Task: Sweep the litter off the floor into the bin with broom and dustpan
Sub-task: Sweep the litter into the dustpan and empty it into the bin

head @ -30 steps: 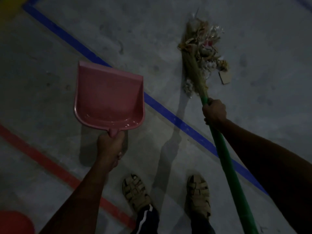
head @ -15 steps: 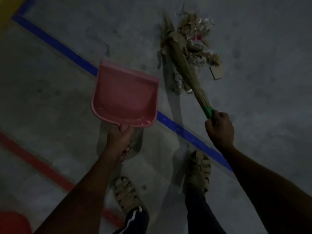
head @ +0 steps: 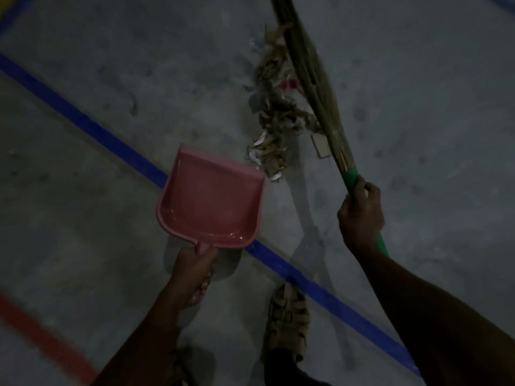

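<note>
Dustpan (head: pixel 211 201) & broom (head: pixel 309 79) beside litter (head: pixel 274 118)

**Hand and Arm Position**

Your left hand (head: pixel 193 270) grips a handle with the fingers curled round it and the knuckles facing up. The left forearm runs bare from the lower edge of the view, up and to the right. Your right hand (head: pixel 361 215) is closed round a shaft, thumb side toward the far end. The right forearm enters from the lower right corner, extended and bare. The two hands are well apart.
</note>
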